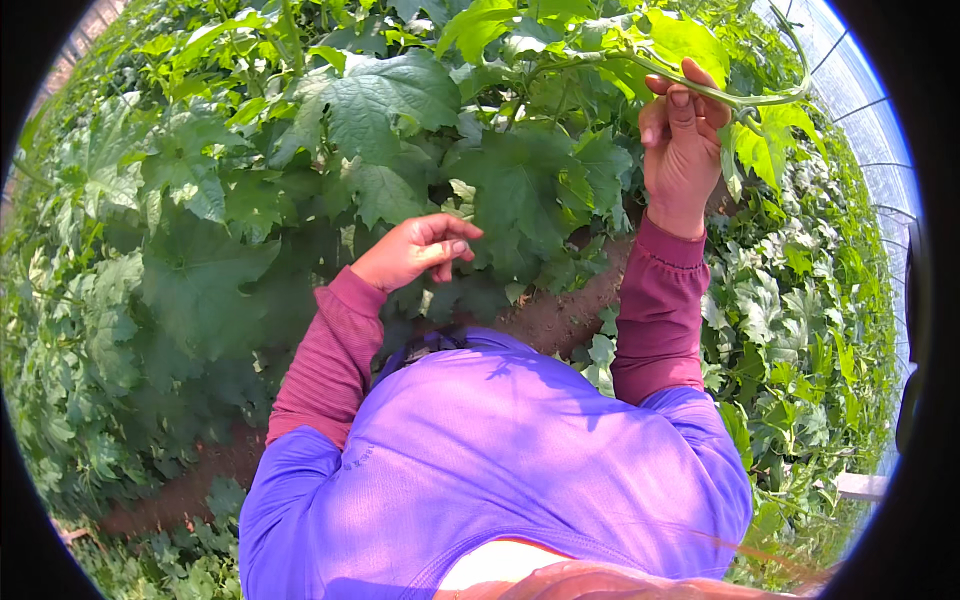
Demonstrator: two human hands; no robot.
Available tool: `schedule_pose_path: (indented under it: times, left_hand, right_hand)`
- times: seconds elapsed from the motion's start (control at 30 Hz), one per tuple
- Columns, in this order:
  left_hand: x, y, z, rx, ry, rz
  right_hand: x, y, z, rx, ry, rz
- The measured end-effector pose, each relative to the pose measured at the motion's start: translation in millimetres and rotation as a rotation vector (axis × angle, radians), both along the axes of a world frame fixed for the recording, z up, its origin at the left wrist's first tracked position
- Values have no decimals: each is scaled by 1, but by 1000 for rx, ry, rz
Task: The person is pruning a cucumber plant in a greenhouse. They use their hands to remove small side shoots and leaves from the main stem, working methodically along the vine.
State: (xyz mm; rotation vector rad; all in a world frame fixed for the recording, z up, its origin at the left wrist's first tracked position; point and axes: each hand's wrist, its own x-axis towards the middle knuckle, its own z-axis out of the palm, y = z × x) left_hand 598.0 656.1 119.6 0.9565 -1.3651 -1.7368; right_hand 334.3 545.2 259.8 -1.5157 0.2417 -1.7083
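Observation:
At the upper right, my right hand (682, 146) is raised with its palm towards me and its fingers around a green vine stem (765, 99). The stem arches over the fingers, bears a curling tendril (748, 120) and has bright, sunlit leaves (686, 45) around it. My left hand (420, 251) hovers near the middle, in front of the foliage, with its fingers loosely bent and nothing visible in it. Just right of its fingertips hangs a broad, lobed dark green leaf (517, 187). A larger pale-veined leaf (382, 97) spreads above the left hand.
Dense leafy vines (97, 300) fill the left side and continue in rows on the right (780, 315). Bare brown soil (570, 311) shows between the plants. A translucent plastic greenhouse wall (870, 97) with thin ribs curves along the right edge.

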Motion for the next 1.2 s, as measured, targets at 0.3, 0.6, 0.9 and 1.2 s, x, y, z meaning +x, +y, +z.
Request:
schedule_pose_path:
  times: [0.3, 0.6, 0.9, 1.2]
  left_hand:
    - [-58, -143, 20, -228, -56, 370]
    - [-71, -183, -47, -398, -40, 678]
    - [-76, -160, -108, 84, 150, 632]
    - [-41, -192, -125, -46, -71, 294]
  right_hand:
    - [-30, -10, 28, -57, -31, 11]
    - [-53, -9, 24, -61, -72, -90]
    - [1, 19, -4, 33, -208, -94]
    - [29, 52, -30, 278, -313, -380]
